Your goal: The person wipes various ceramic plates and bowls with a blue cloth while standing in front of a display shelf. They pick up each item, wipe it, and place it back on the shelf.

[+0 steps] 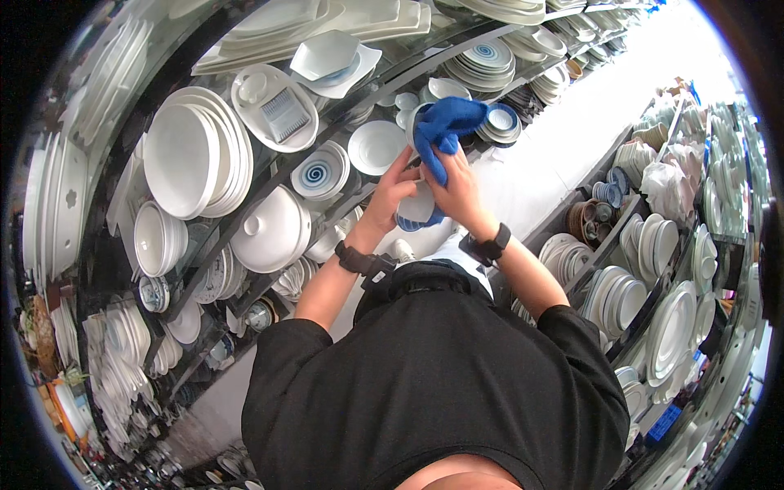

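Observation:
Before my chest, my left hand (392,193) grips a small white bowl (416,204) by its side; a blue-patterned rim or outside shows at its lower edge. My right hand (456,187) holds a blue cloth (446,125), which drapes over its fingers and hangs against the bowl's far side. Part of another white dish shows behind the cloth, and whether a hand touches it I cannot tell. Close by on the left shelf are a round white bowl (376,147) and a stack of bowls with a blue spiral (320,171).
Shelves on the left carry stacked white plates (184,153), a lidded white dish (272,229) and an oval dish with a brush-like thing (275,109). More stacked plates (612,300) fill the shelves on the right. A pale floor aisle (551,147) runs between them.

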`<act>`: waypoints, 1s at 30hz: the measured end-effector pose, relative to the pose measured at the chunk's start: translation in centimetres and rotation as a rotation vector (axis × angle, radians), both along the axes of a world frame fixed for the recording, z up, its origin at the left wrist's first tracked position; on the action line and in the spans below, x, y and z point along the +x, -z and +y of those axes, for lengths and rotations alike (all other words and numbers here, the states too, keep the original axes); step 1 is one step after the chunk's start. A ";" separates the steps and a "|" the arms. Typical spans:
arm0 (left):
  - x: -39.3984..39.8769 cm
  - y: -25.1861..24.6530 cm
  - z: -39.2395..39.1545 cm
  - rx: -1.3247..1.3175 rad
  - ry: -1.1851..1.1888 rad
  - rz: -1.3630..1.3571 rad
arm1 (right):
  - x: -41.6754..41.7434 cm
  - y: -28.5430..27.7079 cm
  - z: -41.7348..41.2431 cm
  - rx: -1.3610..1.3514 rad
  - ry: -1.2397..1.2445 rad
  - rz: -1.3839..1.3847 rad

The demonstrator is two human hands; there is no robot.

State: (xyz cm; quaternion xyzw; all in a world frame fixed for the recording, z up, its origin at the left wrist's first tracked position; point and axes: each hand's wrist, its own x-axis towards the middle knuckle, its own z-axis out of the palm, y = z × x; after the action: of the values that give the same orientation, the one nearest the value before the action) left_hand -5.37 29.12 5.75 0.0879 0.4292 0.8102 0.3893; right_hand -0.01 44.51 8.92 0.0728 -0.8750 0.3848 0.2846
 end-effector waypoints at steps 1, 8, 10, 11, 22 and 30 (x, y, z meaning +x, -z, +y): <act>0.0 -0.4 0.3 -0.002 -0.015 -0.004 | 0.5 1.2 -0.6 0.086 0.097 0.044; -0.4 -3.5 0.4 0.083 -0.093 0.086 | 1.1 0.7 -1.9 -0.002 0.124 -0.088; -0.8 -3.3 0.3 0.076 -0.104 0.068 | 0.8 0.0 -1.4 -0.034 0.104 -0.089; -0.8 -3.2 0.3 0.102 -0.120 0.048 | 0.8 -0.2 -1.3 -0.062 0.106 -0.125; -0.2 -5.1 2.2 0.226 -0.266 0.092 | 2.4 1.4 -2.2 0.018 0.103 -0.113; -0.1 -5.7 3.1 0.133 -0.401 0.232 | 2.9 1.5 -2.6 -0.009 0.087 0.042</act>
State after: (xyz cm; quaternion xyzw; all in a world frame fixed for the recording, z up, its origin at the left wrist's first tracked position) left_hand -5.43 32.23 11.49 0.1188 0.4257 0.8823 0.1620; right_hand 2.85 41.94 7.42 0.0415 -0.8694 0.3745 0.3197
